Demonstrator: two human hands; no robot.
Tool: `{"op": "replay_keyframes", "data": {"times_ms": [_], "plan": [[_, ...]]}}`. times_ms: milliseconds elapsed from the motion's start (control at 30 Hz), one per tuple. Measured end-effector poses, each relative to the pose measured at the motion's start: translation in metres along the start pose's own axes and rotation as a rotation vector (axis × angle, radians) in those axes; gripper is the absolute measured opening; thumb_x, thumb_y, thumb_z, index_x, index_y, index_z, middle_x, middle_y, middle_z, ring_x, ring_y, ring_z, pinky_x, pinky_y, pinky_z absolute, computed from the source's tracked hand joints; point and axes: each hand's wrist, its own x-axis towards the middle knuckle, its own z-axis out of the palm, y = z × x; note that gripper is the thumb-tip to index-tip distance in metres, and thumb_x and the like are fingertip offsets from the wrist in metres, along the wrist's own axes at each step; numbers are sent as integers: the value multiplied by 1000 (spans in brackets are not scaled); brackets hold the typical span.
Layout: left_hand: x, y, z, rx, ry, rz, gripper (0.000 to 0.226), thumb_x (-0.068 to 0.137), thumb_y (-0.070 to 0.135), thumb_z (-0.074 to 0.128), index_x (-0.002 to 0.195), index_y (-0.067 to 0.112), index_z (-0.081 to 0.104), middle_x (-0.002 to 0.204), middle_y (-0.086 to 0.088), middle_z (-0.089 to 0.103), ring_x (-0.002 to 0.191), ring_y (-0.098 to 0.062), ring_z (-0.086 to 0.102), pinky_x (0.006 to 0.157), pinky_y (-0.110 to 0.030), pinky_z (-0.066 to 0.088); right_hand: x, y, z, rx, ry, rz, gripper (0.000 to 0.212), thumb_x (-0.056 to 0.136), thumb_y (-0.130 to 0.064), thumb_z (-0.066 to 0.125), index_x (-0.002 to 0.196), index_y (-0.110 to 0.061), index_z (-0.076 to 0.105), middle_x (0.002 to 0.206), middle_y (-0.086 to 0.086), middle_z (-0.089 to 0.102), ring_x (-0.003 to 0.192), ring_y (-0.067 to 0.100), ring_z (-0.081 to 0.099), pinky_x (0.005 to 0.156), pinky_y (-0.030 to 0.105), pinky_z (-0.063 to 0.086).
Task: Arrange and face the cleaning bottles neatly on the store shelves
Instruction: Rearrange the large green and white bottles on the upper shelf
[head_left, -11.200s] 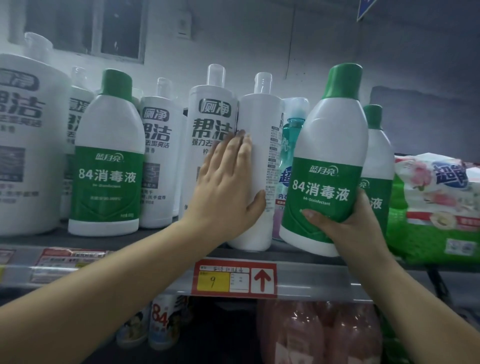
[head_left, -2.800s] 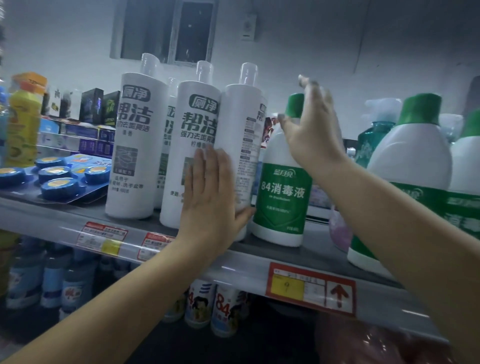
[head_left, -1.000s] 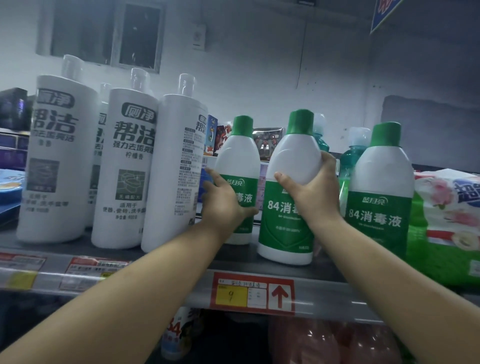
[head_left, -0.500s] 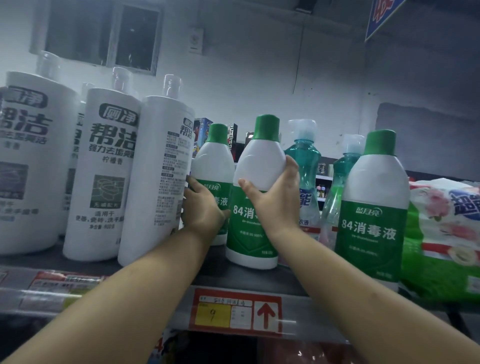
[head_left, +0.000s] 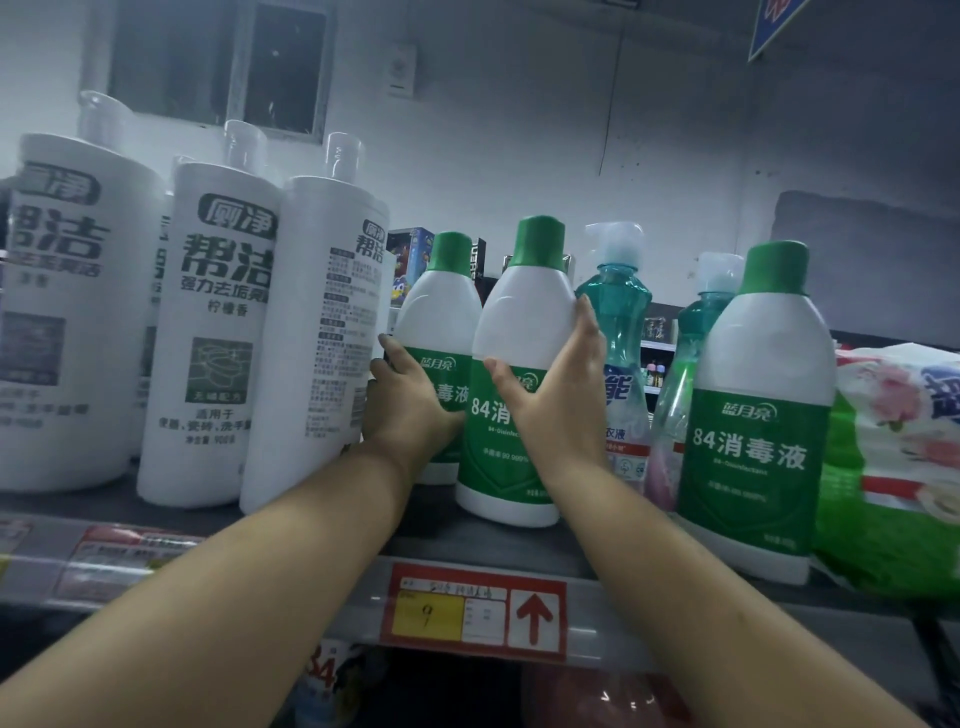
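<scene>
Three green-capped white disinfectant bottles stand on the shelf (head_left: 597, 587). My right hand (head_left: 558, 405) grips the middle green bottle (head_left: 519, 332), which stands near the shelf's front. My left hand (head_left: 408, 410) holds the rear green bottle (head_left: 441, 317) just behind and left of it. The third green bottle (head_left: 758, 410) stands alone at the right front. Left of my hands stand three tall white cleaner bottles: one (head_left: 317, 343) turned sideways, one (head_left: 208, 332) facing front, and one (head_left: 67, 322) at the far left.
Two teal pump bottles (head_left: 621, 306) (head_left: 685, 364) stand behind the green ones. A green and white soft pack (head_left: 893, 467) lies at the far right. A red price tag (head_left: 472, 618) sits on the shelf edge. More goods fill the lower shelf.
Both hands have kept their grip on the two green bottles. The view has shifted slightly; the bottles stay almost where they were half a second ago.
</scene>
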Motion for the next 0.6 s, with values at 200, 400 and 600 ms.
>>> {"op": "replay_keyframes", "data": {"times_ms": [200, 400, 600], "plan": [[-1, 3, -1, 130, 125, 132, 120, 72, 46, 70, 142, 1, -15, 143, -24, 18, 125, -34, 33, 103, -36, 31, -3, -1, 1, -42, 8, -41, 86, 82, -35, 65, 145, -13, 11, 147, 11, 23, 130, 27, 37, 98, 39, 44], [20, 12, 8, 374, 261, 251, 80, 88, 17, 43, 142, -1, -13, 151, -29, -4, 141, -39, 1, 116, -42, 10, -5, -1, -1, -31, 40, -43, 85, 81, -32, 67, 145, -13, 14, 146, 12, 26, 130, 27, 37, 99, 41, 44], [44, 31, -5, 246, 260, 168, 79, 86, 19, 49, 144, -1, -2, 150, -23, 12, 136, -34, 18, 112, -38, 19, -4, 1, -1, -3, 45, -15, 87, 80, -31, 69, 145, -16, 15, 147, 9, 26, 130, 27, 38, 101, 42, 43]]}}
